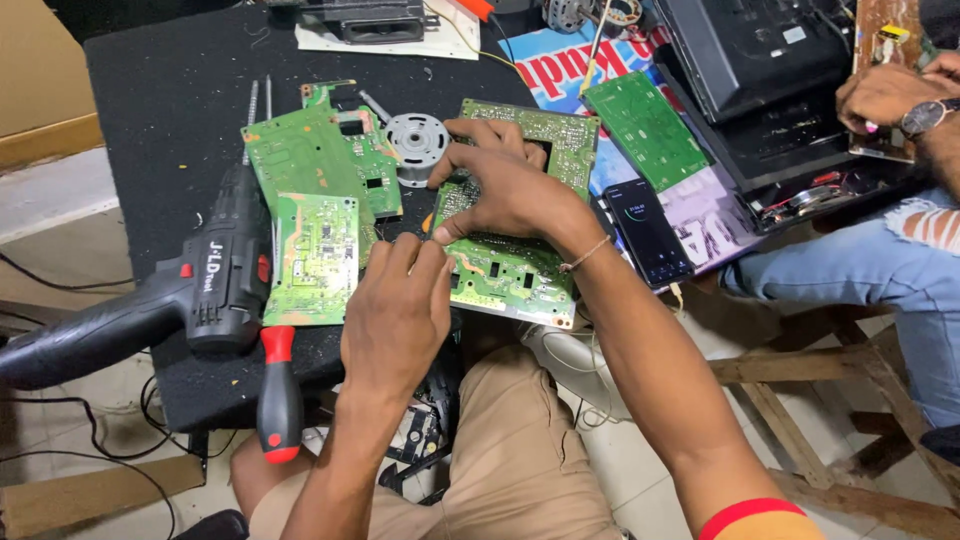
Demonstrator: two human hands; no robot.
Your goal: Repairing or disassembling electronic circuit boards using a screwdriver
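the large green circuit board [520,215] lay at the middle of the view, tilted, its lower corner hanging past the near edge of the black table [160,110] above the person's lap. the right hand [505,190] rested flat on the board's upper half, fingers bent and pressing its surface, thumb tucked along the lower side. the left hand [395,310] sat at seven o'clock from it, fingertips pinched together at the board's left edge; what they pinched was too small to tell.

open room was scarce: bare tabletop showed only toward ten and eleven o'clock. just beside the left hand at nine o'clock lay a stack of smaller green boards [315,200], overlapping one another. a round grey motor part [415,145] sat at eleven o'clock of the right hand, nearly touching its fingers. a black cordless drill [200,290] lay at nine o'clock, and a red-and-black screwdriver [279,395] stuck out past the table's near edge at seven.

a dark phone [648,232] lay at three o'clock, screen lit, on a printed sheet [700,215] of blue, red and pale purple. another green board [645,130] lay at one o'clock. at two o'clock another person's hand [885,95], wearing a watch, rested on an open black casing [760,60].
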